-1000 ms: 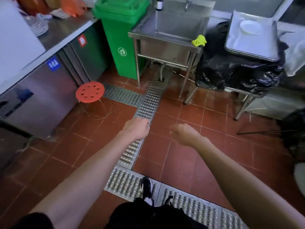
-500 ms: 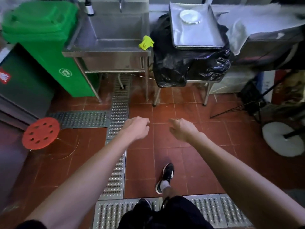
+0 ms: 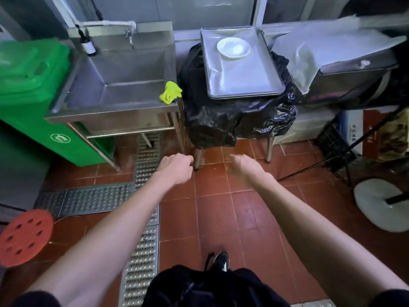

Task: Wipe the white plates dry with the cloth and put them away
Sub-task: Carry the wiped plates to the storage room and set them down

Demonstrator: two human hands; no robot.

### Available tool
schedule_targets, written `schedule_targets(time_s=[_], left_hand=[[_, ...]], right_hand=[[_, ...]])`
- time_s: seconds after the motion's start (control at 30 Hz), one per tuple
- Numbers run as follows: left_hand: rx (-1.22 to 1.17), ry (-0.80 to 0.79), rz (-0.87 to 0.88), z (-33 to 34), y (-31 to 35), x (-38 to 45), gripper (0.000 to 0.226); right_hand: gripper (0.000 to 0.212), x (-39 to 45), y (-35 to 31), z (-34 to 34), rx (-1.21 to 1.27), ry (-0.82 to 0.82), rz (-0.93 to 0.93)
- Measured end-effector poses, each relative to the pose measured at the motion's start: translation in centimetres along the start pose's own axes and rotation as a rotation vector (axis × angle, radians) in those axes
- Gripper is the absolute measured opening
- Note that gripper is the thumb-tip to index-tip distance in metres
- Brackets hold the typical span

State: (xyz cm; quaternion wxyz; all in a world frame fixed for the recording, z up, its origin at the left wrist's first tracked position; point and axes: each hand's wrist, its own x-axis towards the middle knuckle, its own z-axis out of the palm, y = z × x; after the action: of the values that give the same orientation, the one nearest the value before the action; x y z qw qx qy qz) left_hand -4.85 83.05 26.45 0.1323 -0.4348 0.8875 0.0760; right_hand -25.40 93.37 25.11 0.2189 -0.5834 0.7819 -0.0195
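Observation:
A small stack of white plates point(image 3: 233, 47) lies on a metal tray point(image 3: 243, 78) that rests on a stand draped in black plastic point(image 3: 221, 120). A yellow-green cloth point(image 3: 170, 93) is crumpled on the front right corner of the steel sink point(image 3: 115, 85). My left hand point(image 3: 176, 168) and my right hand point(image 3: 244, 168) are stretched out in front of me over the red tiled floor, well short of the sink and the tray. Both hands hold nothing and their fingers are loosely curled.
A green wheeled bin point(image 3: 28, 94) stands left of the sink. A red perforated stool point(image 3: 24, 237) is at the lower left. Metal drain grates point(image 3: 143, 218) run along the floor. A white round base point(image 3: 380, 204) and a covered machine point(image 3: 349, 63) are on the right.
My view has swung right and moved closer to the sink and tray. The plates and cloth now sit larger and more central. Both arms stay stretched forward, empty.

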Motion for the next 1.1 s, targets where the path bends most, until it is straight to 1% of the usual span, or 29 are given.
schedule_targets(time_s=[0.13,0.23,0.4,0.53,0.73,0.8,0.87,1.0,1.1], left_hand=[[-0.002,0.023,0.024,-2.2,0.3,6.0,0.037],[-0.023,0.036,0.052,-3.5,0.7,10.7,0.037],[-0.059,0.006,0.100,-5.0,1.1,19.2,0.036],[-0.084,0.018,0.163,-6.5,0.4,27.1,0.034],[-0.093,0.044,0.229,-10.2,-1.0,37.5,0.034],[-0.100,0.034,0.247,-11.4,-1.5,39.9,0.038],[-0.072,0.034,0.268,-11.8,-1.8,41.9,0.038],[-0.089,0.027,0.259,-12.8,-2.8,45.8,0.039],[-0.087,0.035,0.271,-13.2,-3.1,48.2,0.036]], right_hand=[[0.039,4.2,2.2,-3.6,0.005,0.070,0.019],[0.046,7.5,3.8,-5.6,0.010,0.090,0.046],[0.037,13.8,5.8,-7.1,-0.131,0.044,0.044],[0.039,20.1,6.7,-9.7,-0.119,0.042,0.080],[0.030,28.2,7.8,-14.1,-0.085,0.079,0.161],[0.037,30.1,8.0,-15.3,-0.067,0.092,0.174],[0.043,31.7,8.3,-15.9,-0.065,0.090,0.184],[0.040,35.7,9.0,-17.4,-0.058,0.116,0.214],[0.043,38.6,9.9,-17.9,-0.066,0.092,0.208]])
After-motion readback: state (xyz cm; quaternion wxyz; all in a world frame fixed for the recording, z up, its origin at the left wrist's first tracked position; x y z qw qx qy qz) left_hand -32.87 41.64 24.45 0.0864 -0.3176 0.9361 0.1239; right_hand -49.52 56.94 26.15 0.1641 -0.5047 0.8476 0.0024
